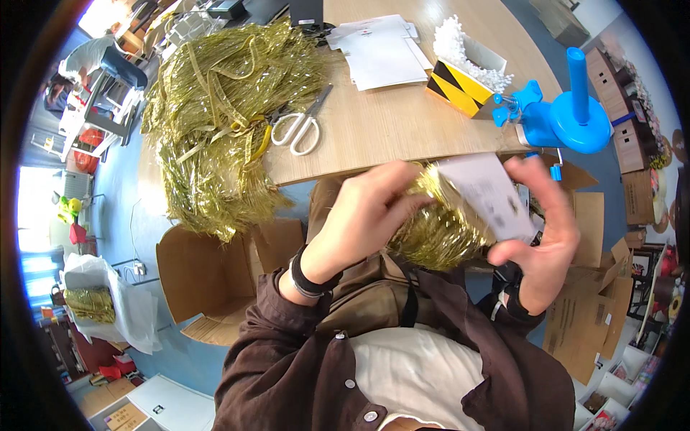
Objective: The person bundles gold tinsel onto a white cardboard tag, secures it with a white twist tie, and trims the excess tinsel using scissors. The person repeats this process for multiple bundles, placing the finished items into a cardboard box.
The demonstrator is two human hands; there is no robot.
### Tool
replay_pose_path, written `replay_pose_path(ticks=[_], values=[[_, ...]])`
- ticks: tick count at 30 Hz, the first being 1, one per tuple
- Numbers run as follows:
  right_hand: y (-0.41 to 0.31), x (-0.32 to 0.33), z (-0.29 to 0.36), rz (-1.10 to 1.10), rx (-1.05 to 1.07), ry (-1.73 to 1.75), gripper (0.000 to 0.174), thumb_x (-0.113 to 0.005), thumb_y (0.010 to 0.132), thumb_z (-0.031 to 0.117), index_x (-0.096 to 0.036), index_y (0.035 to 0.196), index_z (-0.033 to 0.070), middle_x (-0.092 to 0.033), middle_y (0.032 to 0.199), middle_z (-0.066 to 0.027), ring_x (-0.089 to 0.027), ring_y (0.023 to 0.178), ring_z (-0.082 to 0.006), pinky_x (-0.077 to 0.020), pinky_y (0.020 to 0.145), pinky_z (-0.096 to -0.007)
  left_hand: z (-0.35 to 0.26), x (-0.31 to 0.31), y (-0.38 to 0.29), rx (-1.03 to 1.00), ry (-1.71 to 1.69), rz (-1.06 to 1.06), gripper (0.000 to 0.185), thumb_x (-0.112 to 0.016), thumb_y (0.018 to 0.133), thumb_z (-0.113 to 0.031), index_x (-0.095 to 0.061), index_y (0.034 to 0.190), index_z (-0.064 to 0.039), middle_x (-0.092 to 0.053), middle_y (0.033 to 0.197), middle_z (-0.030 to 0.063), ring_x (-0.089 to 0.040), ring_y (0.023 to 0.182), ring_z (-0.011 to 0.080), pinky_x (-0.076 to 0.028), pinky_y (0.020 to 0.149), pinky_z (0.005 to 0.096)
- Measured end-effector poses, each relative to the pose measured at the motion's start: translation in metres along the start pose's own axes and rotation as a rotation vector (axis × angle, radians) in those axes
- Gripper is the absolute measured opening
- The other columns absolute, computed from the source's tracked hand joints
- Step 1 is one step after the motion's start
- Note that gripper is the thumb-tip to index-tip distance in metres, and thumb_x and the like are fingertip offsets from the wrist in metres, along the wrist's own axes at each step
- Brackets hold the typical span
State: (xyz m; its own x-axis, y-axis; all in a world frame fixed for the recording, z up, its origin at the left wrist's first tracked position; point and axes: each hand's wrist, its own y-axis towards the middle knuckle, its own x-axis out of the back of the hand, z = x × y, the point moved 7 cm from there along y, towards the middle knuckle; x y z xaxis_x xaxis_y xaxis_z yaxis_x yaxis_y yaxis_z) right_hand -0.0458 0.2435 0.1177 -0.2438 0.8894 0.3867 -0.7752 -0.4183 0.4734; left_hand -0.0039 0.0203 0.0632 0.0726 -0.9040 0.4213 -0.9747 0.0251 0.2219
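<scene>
My left hand (372, 215) grips a bundle of gold tinsel fringe (442, 237) over my lap, thumb and fingers pinching its upper left edge. A white printed card (488, 194) lies against the bundle's right side. Around the card's right edge curves my right hand (544, 231), slightly blurred, thumb and fingers wide apart; whether it touches the card is unclear. On the table to the left lies a large heap of gold tinsel fringe (232, 81) with flat gold bands. White-handled scissors (296, 133) and a yellow-handled tool (262, 141) rest at its right edge.
White sheets (380, 51), a yellow-and-black box (463, 89) of white cotton-like sprigs and a blue clamped dispenser (571, 121) stand on the wooden table (372, 129). Open cardboard boxes (207, 275) flank my legs. Another person (99, 62) is at the far left.
</scene>
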Motion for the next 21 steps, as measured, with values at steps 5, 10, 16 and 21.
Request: replay_pose_path(ticks=[5,10,16,21], values=[[-0.013,-0.019,-0.070,0.005,-0.275,0.595,0.123,-0.094,0.061,0.057,-0.040,0.152,-0.005,-0.058,0.146,-0.0200,-0.054,0.137,-0.0266,-0.0430,0.115,-0.0431,0.018,0.003,-0.009,0.039,-0.534,-0.249,0.019,-0.071,0.099,-0.006,-0.067,0.116,0.001,-0.072,0.096,0.0005,-0.061,0.087,0.0047,-0.052,0.077,0.0233],[-0.045,-0.055,-0.090,-0.206,-0.522,0.618,0.080,-0.089,0.084,0.035,-0.052,0.144,-0.003,-0.064,0.134,-0.0146,-0.062,0.121,-0.0244,-0.0488,0.104,-0.0396,0.021,-0.014,-0.009,0.080,-0.585,-0.203,0.024,-0.072,0.099,-0.010,-0.064,0.120,0.001,-0.069,0.098,-0.0002,-0.060,0.090,0.0038,-0.051,0.080,0.0226],[-0.037,-0.066,-0.087,-0.239,-0.708,0.899,0.068,-0.079,0.093,0.037,-0.052,0.142,-0.002,-0.064,0.132,-0.0139,-0.064,0.115,-0.0244,-0.0537,0.097,-0.0394,0.042,-0.023,-0.022,0.177,-0.914,0.144,0.051,-0.076,0.096,-0.034,-0.059,0.131,0.000,-0.066,0.115,-0.0010,-0.058,0.106,0.0059,-0.049,0.094,0.0259],[-0.040,-0.063,-0.086,-0.345,-0.742,0.975,0.070,-0.079,0.092,0.042,-0.054,0.140,-0.001,-0.065,0.129,-0.0107,-0.065,0.111,-0.0222,-0.0541,0.095,-0.0372,0.060,-0.036,-0.040,0.181,-1.207,0.093,0.073,-0.078,0.093,-0.047,-0.052,0.143,0.000,-0.064,0.123,-0.0006,-0.056,0.117,0.0092,-0.042,0.108,0.0292]])
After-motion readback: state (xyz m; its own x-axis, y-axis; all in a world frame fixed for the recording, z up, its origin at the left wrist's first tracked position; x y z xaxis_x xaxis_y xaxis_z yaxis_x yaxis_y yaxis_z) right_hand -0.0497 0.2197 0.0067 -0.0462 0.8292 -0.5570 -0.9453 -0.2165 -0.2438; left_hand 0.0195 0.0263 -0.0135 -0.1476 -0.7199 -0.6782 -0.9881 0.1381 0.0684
